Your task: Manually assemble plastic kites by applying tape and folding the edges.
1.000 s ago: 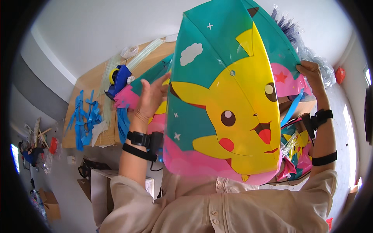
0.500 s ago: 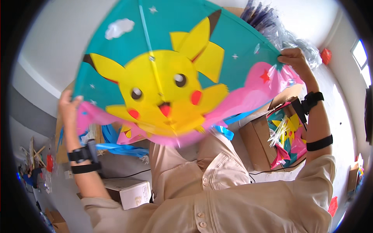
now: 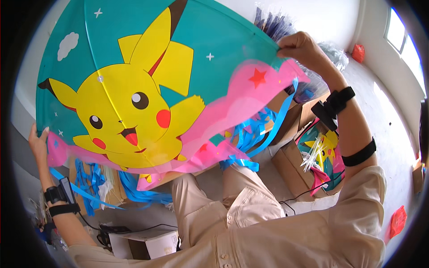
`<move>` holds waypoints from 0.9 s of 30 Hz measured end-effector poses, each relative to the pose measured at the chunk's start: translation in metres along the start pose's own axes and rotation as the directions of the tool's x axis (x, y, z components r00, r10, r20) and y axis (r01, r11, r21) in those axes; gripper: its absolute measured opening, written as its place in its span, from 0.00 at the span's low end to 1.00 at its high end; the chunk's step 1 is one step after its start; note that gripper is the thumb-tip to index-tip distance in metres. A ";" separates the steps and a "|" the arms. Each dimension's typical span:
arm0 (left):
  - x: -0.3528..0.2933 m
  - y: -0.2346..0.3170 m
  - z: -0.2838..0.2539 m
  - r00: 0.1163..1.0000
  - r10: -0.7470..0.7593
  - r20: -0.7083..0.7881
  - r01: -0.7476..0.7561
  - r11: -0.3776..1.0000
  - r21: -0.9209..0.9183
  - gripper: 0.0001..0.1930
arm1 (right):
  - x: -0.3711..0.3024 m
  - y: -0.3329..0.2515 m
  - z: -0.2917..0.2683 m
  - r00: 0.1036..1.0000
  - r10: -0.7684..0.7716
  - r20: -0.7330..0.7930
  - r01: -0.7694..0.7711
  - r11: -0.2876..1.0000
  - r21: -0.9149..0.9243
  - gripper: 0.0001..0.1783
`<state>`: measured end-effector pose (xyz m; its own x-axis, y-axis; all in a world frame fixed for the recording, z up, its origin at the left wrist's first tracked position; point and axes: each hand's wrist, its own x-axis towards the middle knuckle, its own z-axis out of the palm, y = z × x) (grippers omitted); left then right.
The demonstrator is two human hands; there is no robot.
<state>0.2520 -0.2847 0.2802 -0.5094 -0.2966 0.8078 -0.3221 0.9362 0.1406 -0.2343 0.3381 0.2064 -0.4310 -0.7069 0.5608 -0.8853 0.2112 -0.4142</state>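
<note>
A large teal kite [image 3: 223, 33] is stretched out in front of me, printed with a yellow long-eared cartoon creature, a white cloud and a pink lower border. My left hand [image 3: 39, 144] pinches its left corner, thumb over the edge. At the upper right, my right hand [image 3: 304, 48] grips the opposite corner, its fingers folded over the rim. A thin spine rod [image 3: 91, 49] runs down the kite's middle. Blue ribbon tails [image 3: 279, 123] hang below both corners. Another kite's pink part [image 3: 212, 156] shows beneath, over my lap.
On the right, an open cardboard box [image 3: 290, 167] contains folded kites [image 3: 328, 147] and white sticks. A white box [image 3: 152, 244] is on the floor at the lower left, near a black cable. Dark bundled rods [image 3: 275, 27] and clear plastic bags [image 3: 335, 56] lie at the back.
The kite has swung left and turned, carried by both hands. It looks flatter and more tightly spread now, and the ribbons and work surface beneath show more.
</note>
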 end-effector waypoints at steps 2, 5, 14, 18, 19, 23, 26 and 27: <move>0.006 -0.010 -0.015 0.996 -0.077 0.048 0.077 0.997 -0.002 0.12 | 0.011 0.002 -0.021 0.998 0.022 -0.064 -0.026 0.997 -0.068 0.06; 0.018 -0.018 -0.028 0.978 -0.209 0.014 0.190 0.857 -0.478 0.12 | 0.027 0.003 -0.051 0.859 -0.021 -0.512 0.055 0.997 0.051 0.07; 0.051 0.019 -0.060 0.891 -0.132 -0.435 0.013 0.963 -0.268 0.17 | 0.053 -0.052 -0.159 0.579 -0.521 -0.627 0.171 0.829 -0.532 0.06; 0.050 0.035 -0.067 0.988 -0.154 0.020 0.140 0.831 -0.539 0.13 | 0.043 -0.068 -0.175 0.997 0.037 0.066 -0.024 0.982 -0.185 0.07; 0.049 0.035 -0.067 0.984 -0.123 0.131 0.167 0.896 -0.413 0.11 | 0.042 -0.069 -0.174 0.994 0.078 0.072 -0.064 0.982 -0.178 0.05; 0.043 0.020 -0.057 0.985 -0.121 0.123 0.159 0.918 -0.362 0.06 | 0.042 -0.066 -0.163 0.986 0.138 0.098 -0.117 0.975 -0.189 0.04; 0.044 -0.004 -0.051 0.994 -0.088 0.071 0.104 0.957 -0.272 0.07 | 0.042 -0.065 -0.153 0.987 0.100 0.127 -0.093 0.994 -0.062 0.05; 0.044 -0.011 -0.051 0.996 -0.077 0.055 0.088 0.967 -0.241 0.07 | 0.043 -0.065 -0.150 0.987 0.103 0.127 -0.095 0.993 -0.066 0.05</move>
<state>0.2737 -0.2982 0.3434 -0.5261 -0.3773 0.7621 -0.1638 0.9244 0.3446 -0.2218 0.3956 0.3647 -0.4940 -0.7615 0.4197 -0.8501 0.3216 -0.4171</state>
